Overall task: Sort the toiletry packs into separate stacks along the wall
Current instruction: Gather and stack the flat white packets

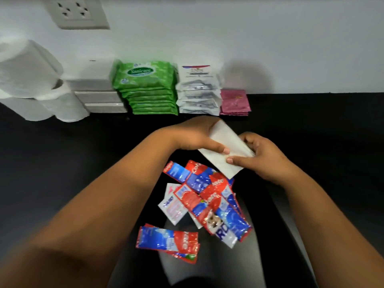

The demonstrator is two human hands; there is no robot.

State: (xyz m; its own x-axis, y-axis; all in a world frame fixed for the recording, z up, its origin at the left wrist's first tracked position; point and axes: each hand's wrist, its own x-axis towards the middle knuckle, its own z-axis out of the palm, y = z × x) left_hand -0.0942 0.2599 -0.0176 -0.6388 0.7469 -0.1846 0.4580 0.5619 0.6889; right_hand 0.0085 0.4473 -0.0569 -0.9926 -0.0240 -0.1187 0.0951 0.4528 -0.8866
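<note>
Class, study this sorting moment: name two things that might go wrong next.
1. Both hands, left hand and right hand, hold the white packs by the edges; some may slip onto the toothpaste sachets.
2. The white sachet stack looks uneven; adding more might topple it.

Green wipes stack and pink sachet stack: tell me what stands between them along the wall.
A stack of white sachets stands between the green wipes stack and the pink sachet stack, seen in the head view.
</note>
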